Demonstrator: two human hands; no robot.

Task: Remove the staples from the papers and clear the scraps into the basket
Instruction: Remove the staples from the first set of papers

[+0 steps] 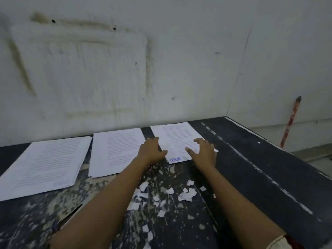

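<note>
Rightmost paper stack point(177, 139), under both hands at the table's point(251, 177) far edge.

Long axis running away toward the wall, near short edge with blue stamp facing the body. Left hand point(151, 150) spread flat, pressing the near left edge; right hand point(204, 150) open, fingers arched over the near right corner, gripping nothing. Both equally near. Two more stacks, middle point(116, 151) and left point(46, 164), lying off to the left. Torn scraps point(161, 196) scattered nearer, between the forearms. No basket or staple visible.
</note>
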